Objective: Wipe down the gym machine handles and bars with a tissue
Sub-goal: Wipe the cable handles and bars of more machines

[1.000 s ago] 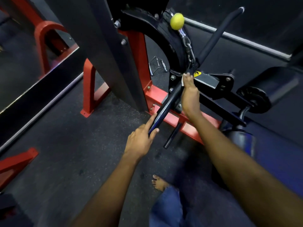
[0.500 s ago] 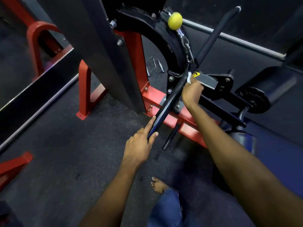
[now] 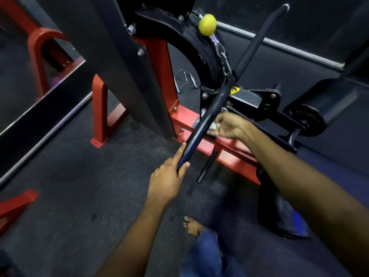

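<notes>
Left hand (image 3: 167, 180) at bar (image 3: 207, 118) near end, right hand (image 3: 229, 126) with tissue (image 3: 214, 126) further up, right of bar.

One head-worn view only, looking steeply down and forward from above the red machine frame (image 3: 201, 134), close in; the frame sits mid-picture, floor below, edges bowed, probably by the wide lens.

No words or numbers can be read. The only sign is a small yellow warning sticker (image 3: 235, 90) with a black mark, on the machine's grey bracket (image 3: 247, 99); its mark is illegible.
</notes>
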`<state>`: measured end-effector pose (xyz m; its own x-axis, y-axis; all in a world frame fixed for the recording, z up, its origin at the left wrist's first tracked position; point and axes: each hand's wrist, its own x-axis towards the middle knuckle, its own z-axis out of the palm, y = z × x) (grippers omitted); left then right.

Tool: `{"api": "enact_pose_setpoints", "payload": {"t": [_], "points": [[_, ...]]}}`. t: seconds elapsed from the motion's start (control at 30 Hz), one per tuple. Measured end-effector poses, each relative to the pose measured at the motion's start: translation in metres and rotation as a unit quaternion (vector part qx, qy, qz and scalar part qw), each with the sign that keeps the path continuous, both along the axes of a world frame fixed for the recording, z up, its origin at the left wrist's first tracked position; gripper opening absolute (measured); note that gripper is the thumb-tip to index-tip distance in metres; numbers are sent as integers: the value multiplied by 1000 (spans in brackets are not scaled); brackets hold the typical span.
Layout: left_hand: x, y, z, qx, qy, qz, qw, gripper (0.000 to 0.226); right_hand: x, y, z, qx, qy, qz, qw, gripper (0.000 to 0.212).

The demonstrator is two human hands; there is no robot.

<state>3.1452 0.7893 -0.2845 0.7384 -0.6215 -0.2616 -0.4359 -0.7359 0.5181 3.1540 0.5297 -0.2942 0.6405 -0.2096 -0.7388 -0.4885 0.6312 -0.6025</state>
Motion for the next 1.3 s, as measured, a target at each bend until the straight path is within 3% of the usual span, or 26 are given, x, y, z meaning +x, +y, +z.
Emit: {"api": "enact_pose_setpoints", "payload": {"t": [0.07,0.2,0.27,0.37,0.53,0.6,0.8,0.9,1.13,1.2,1.3], "points": [[0,0,-1,-2,-4,-1,1000,56,-1,4,1,10,12,23,1000,38],[-2,0,-2,0,-5,2,1000,56,29,-29,11,-23,-42,-184,982,39],[-2,1,-2,2,-7,3,1000,55,32,-33,11,-59,-49,-210,975,37],[-2,0,-2,10,-13,1,1000,55,18,-12,10,-67,-30,-161,984,42],[-2,0,-4,21,-14,1,1000,56,-31,72,-1,-54,-8,17,998,33],[-3,2,-3,18,-14,1,1000,56,-38,78,1,-62,-3,46,997,29],[-18,36,-3,-9,11,34,999,57,-1,14,16,-65,-41,-187,979,41],[-30,57,-6,-32,20,57,998,57,-1,36,20,-101,-19,-173,980,40],[-41,68,-11,-66,-14,72,995,56,-54,133,9,-4,-6,5,1000,36],[-42,70,-11,-65,-10,72,995,55,-44,120,18,-32,2,-25,999,37],[-46,79,-11,-63,-10,73,995,55,-20,81,30,-68,-21,-170,983,42]]}}
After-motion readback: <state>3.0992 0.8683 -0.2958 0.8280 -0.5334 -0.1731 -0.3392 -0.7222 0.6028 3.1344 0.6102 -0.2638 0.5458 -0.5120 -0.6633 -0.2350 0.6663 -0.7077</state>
